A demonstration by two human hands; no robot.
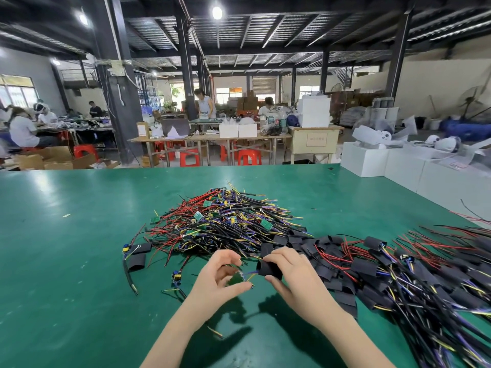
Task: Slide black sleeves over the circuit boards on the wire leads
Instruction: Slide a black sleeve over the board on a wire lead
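While both hands work just above a green table (79,235), the left hand (221,277) pinches a small green circuit board (236,280) between thumb and fingertips. Just beside it, the right hand (288,272) grips a black sleeve (269,269), with the board's coloured wire leads (251,274) running into the sleeve's open end. Behind lies a heap of unsleeved wired boards (225,221); to the right, a pile of sleeved leads (398,274).
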